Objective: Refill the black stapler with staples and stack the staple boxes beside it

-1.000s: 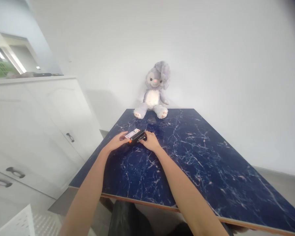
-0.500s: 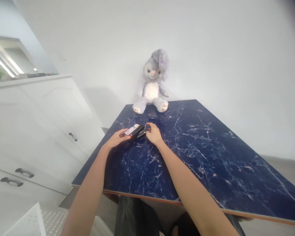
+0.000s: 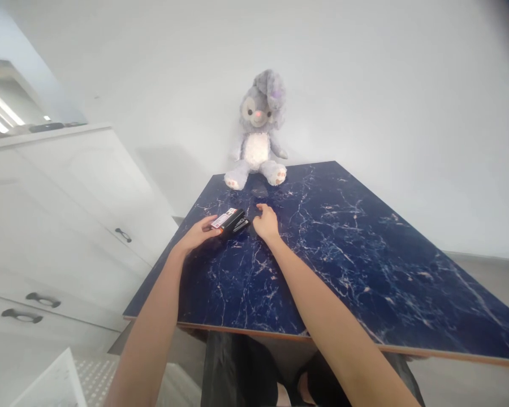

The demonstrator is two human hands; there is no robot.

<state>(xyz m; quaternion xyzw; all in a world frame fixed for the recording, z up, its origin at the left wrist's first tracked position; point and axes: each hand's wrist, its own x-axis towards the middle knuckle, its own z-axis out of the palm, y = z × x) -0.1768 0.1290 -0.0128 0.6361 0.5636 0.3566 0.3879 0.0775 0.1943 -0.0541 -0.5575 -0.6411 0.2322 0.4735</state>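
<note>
A small black box point(image 3: 228, 220) with a white and orange label lies on or just above the dark blue tabletop. My left hand point(image 3: 198, 233) grips its left end, thumb on the near side and fingers on the far side. At the box's right end shows a black and silver part point(image 3: 241, 225), like the end of a stapler; how far it reaches inside is hidden. Just to the right of it, apart by a small gap, is my right hand point(image 3: 266, 221). Its fingers are bent, with index finger and thumb apart and nothing visible between them.
A grey plush rabbit point(image 3: 258, 148) sits at the table's far edge against the white wall point(image 3: 365, 85). The blue marbled table point(image 3: 343, 271) stretches off to the right. White cabinets point(image 3: 68, 215) with dark handles stand at left; a white perforated item point(image 3: 93, 379) is below.
My right hand has drawn slightly away from the end of the box, widening the gap. My left hand still holds the box. The whole view has shifted a little.
</note>
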